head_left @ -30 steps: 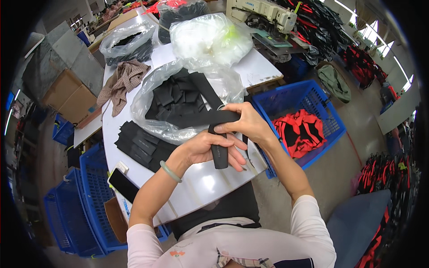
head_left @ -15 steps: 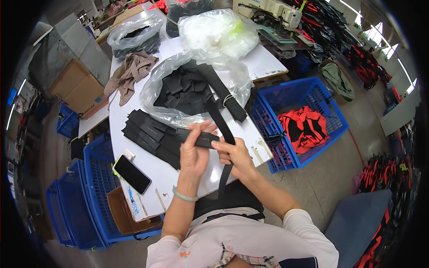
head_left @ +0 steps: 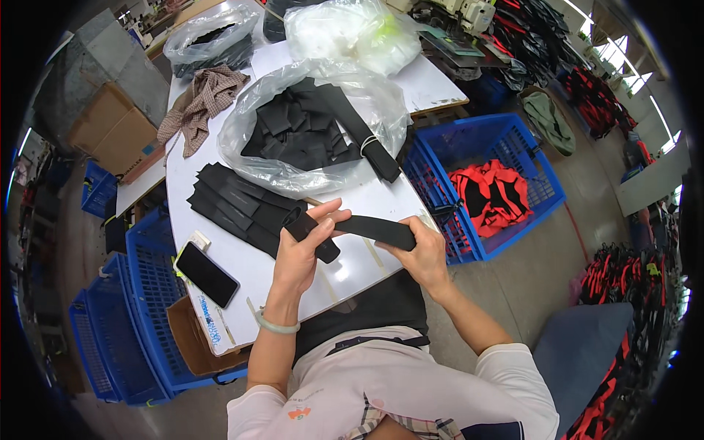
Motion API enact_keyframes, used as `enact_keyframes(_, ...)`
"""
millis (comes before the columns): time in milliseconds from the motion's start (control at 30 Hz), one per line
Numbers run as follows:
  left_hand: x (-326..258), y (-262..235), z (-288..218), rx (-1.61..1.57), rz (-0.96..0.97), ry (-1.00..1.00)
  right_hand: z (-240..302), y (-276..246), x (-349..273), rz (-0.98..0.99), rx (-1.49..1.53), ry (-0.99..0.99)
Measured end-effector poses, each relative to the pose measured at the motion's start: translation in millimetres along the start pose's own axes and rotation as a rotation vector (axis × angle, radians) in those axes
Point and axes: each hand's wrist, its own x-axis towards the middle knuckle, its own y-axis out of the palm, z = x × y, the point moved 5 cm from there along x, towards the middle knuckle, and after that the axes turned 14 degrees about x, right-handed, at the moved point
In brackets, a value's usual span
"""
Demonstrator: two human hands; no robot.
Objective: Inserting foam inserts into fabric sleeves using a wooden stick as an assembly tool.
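White table (head_left: 242, 275) fills our head view. Just over its near edge, our left hand (head_left: 299, 253) and right hand (head_left: 422, 253) each clamp an end of a black strap (head_left: 370, 229), beside stacked black straps (head_left: 238, 205); a phone (head_left: 207, 274) lies left.
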Motion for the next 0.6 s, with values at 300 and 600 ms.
enact_keyframes(300, -5, 11, 14, 0.459, 0.051, 0.088, 18, 23, -3, 0.161, 0.190, -0.219)
enact_keyframes(600, 1, -18, 59, -0.921, -0.224, -0.340, 20, 14, -2, -0.116, 0.421, -0.099)
